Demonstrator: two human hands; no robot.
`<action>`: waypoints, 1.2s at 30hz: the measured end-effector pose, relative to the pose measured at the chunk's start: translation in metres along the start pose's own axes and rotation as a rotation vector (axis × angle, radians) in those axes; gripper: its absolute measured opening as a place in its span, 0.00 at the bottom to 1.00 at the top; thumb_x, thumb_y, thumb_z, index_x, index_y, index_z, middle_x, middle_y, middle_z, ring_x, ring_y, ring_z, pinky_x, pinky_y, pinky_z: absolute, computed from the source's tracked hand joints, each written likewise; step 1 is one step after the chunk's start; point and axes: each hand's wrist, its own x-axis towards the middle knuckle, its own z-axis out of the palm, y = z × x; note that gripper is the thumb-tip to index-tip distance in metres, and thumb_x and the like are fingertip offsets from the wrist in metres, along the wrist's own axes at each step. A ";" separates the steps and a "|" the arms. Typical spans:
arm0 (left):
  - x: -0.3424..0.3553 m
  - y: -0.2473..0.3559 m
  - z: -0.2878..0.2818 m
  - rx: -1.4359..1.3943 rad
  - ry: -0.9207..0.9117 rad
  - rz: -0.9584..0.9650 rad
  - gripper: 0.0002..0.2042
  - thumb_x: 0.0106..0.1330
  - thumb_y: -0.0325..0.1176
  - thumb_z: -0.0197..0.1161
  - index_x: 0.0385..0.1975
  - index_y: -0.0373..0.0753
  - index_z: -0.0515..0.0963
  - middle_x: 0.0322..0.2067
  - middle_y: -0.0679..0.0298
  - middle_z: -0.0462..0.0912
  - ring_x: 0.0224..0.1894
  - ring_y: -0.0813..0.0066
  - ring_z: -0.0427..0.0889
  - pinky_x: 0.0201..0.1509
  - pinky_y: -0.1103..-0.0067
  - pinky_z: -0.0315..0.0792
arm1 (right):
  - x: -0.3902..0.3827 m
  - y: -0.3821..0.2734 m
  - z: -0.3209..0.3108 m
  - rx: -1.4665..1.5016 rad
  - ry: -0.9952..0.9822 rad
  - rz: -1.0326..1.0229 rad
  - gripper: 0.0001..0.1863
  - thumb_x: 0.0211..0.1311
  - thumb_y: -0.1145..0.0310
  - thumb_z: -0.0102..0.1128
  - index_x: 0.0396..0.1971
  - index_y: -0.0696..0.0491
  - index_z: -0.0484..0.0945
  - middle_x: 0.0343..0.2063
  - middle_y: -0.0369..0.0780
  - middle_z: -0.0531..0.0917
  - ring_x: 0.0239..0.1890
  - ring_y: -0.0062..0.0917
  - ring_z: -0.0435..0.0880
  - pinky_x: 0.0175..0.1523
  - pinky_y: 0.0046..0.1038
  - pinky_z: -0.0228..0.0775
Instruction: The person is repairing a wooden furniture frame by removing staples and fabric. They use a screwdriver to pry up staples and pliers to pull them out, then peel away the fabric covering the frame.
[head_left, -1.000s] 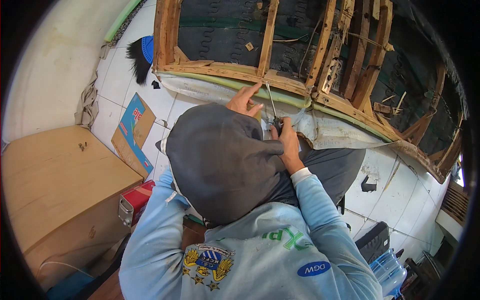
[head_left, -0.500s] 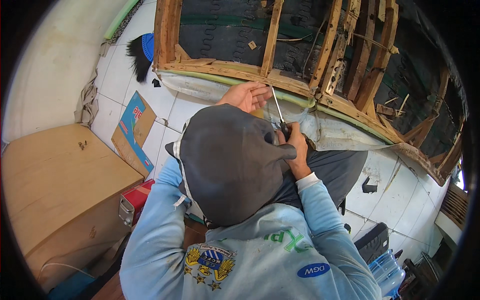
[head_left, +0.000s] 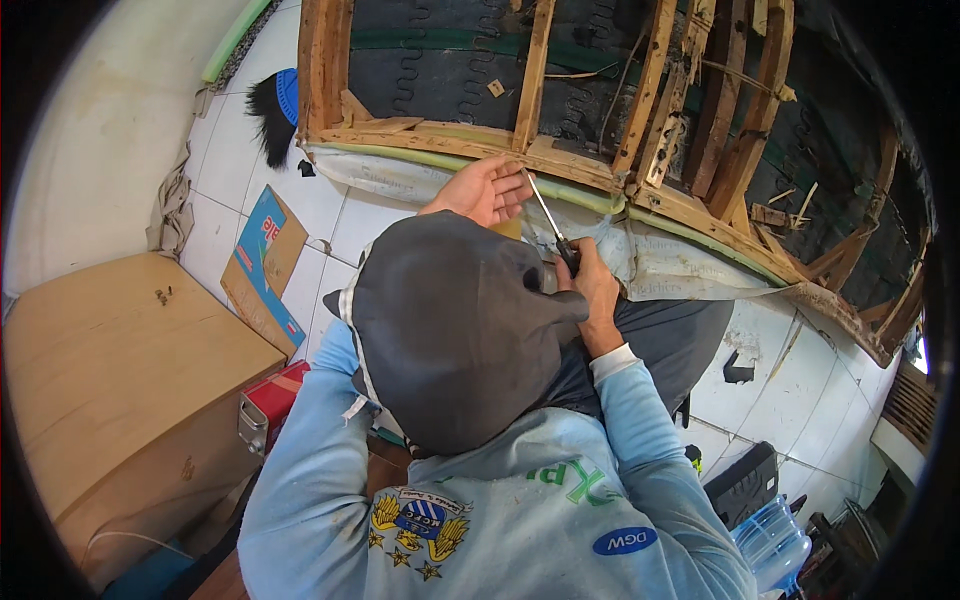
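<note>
My right hand (head_left: 597, 287) is closed round the black handle of a screwdriver (head_left: 543, 204). Its thin metal shaft slants up and left to the lower wooden rail (head_left: 580, 174) of an upturned sofa frame. Beside the screwdriver's tip, my left hand (head_left: 488, 191) lies palm up, fingers loosely extended and slightly bent, nothing visible in it. Green foam edging (head_left: 440, 160) runs along the rail, and pale printed fabric (head_left: 690, 265) hangs loose below it. A dark cap (head_left: 455, 330) covers the middle of the view and hides part of my left wrist.
A wooden cabinet (head_left: 130, 360) stands at the left, with a red metal tin (head_left: 272, 405) beside it. Cardboard (head_left: 262, 265) and a blue brush (head_left: 283, 100) lie on white tiles. At lower right are a black case (head_left: 745, 480) and a clear blue bottle (head_left: 775, 545).
The screwdriver's tip has shifted slightly left along the rail, closer to my left fingers. My left hand remains palm up, and the whole view has moved a little.
</note>
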 end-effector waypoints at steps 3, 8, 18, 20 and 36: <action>0.003 -0.008 -0.002 0.094 0.103 0.034 0.20 0.86 0.49 0.52 0.62 0.41 0.76 0.66 0.62 0.84 0.60 0.67 0.86 0.56 0.69 0.78 | 0.001 0.000 0.000 -0.016 -0.003 0.004 0.16 0.70 0.63 0.71 0.48 0.52 0.75 0.41 0.50 0.89 0.42 0.55 0.90 0.43 0.52 0.80; 0.001 -0.020 -0.005 0.086 0.109 0.021 0.23 0.86 0.47 0.52 0.71 0.39 0.73 0.68 0.61 0.83 0.59 0.68 0.86 0.56 0.73 0.79 | 0.004 -0.003 0.002 -0.008 0.042 -0.042 0.15 0.70 0.63 0.70 0.48 0.52 0.76 0.41 0.49 0.89 0.41 0.54 0.90 0.42 0.49 0.81; -0.003 -0.025 -0.003 0.130 0.073 0.073 0.26 0.87 0.46 0.49 0.77 0.39 0.69 0.73 0.60 0.79 0.62 0.69 0.85 0.61 0.71 0.78 | 0.009 -0.004 0.006 -0.081 0.092 -0.097 0.14 0.70 0.64 0.70 0.47 0.51 0.76 0.41 0.46 0.87 0.40 0.52 0.89 0.41 0.48 0.81; -0.003 -0.025 -0.004 0.139 0.067 0.078 0.26 0.88 0.47 0.48 0.77 0.39 0.69 0.73 0.60 0.78 0.63 0.68 0.85 0.62 0.71 0.78 | 0.009 -0.004 0.006 -0.102 0.087 -0.088 0.14 0.70 0.64 0.70 0.48 0.51 0.77 0.41 0.45 0.87 0.40 0.52 0.89 0.41 0.48 0.81; 0.007 -0.032 -0.009 0.102 0.013 0.047 0.23 0.89 0.46 0.48 0.73 0.39 0.72 0.67 0.64 0.84 0.61 0.71 0.86 0.61 0.74 0.79 | 0.025 0.013 0.026 0.730 -0.323 0.363 0.24 0.88 0.49 0.47 0.51 0.55 0.82 0.23 0.38 0.80 0.24 0.31 0.80 0.33 0.35 0.75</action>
